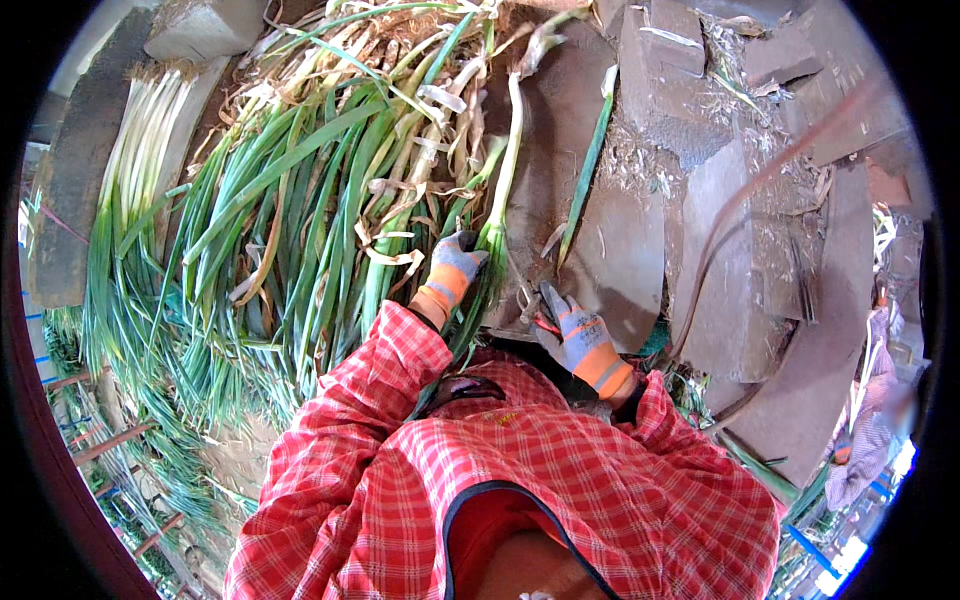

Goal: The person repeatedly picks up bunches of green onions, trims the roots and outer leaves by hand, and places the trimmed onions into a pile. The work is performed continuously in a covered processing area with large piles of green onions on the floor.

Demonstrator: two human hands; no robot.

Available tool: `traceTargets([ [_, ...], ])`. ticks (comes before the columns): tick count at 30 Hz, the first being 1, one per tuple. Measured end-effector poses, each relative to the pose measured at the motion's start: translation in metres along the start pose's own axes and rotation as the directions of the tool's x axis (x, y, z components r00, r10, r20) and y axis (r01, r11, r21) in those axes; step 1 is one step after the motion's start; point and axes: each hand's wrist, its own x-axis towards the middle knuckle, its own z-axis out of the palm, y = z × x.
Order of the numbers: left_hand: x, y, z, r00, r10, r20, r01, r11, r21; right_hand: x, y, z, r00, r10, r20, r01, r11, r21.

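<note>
My left hand [452, 272], in a grey and orange work glove, is closed around the green part of a long green onion [511, 150]. The onion's white shank points away from me, with its root end at the top. To the left of that hand lies a large heap of green onions [300, 180] with dry, peeling outer leaves. My right hand [580, 340], gloved alike, is curled near the board's front edge. Something small and red shows at its fingers, but its kind is hidden. A dry, stringy leaf strip [525, 298] hangs beside those fingertips.
A neat bundle of clean green onions [150, 140] lies on a board at far left. One single green onion [590, 165] rests on the brown work surface [630, 235]. A brown hose [715, 225] crosses on the right, among wooden blocks [660, 75] and peel scraps.
</note>
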Motion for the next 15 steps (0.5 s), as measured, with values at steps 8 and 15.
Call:
traceTargets([
  [8,0.012,-0.021,0.001,0.993,0.087,-0.081,-0.083,0.995,0.055,0.002,0.003,0.02,0.987,-0.091,-0.136,0.09,0.996,-0.012],
  [15,-0.013,0.022,0.004,0.98,0.156,-0.121,-0.112,0.944,0.31,0.088,0.029,0.007,0.965,0.015,-0.263,-0.006,0.999,0.034],
])
